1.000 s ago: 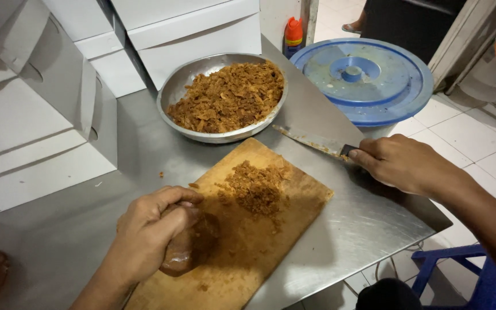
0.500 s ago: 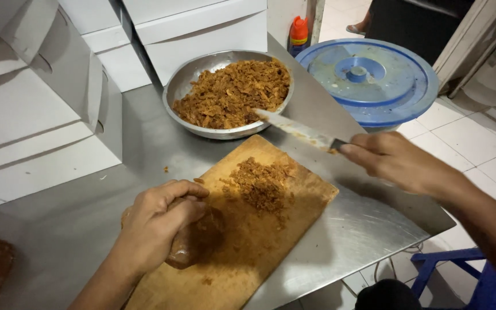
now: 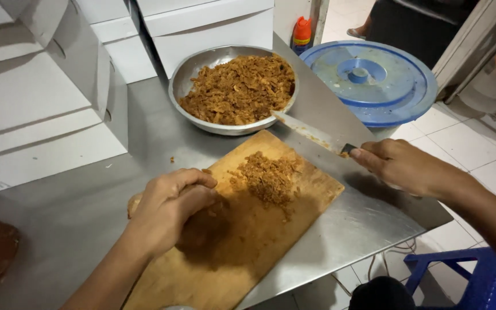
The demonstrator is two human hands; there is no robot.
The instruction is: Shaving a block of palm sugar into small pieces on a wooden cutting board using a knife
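Head view shows your left hand (image 3: 170,206) curled tight over a brown lump (image 3: 136,202) at the near left part of the wooden cutting board (image 3: 248,241), which lies slantwise on the steel table (image 3: 70,218) toward its right edge. Your right hand (image 3: 400,166) has its fingers closed round the handle of a knife (image 3: 311,133), the smeared blade pointing left over the board's far corner, its tip just beside the rim of the metal bowl (image 3: 182,77) of brown shreds. A small heap of chopped shreds (image 3: 268,177) sits on the board's far half, between your hands, and a blue lid (image 3: 409,86) shows beyond the table's right edge.
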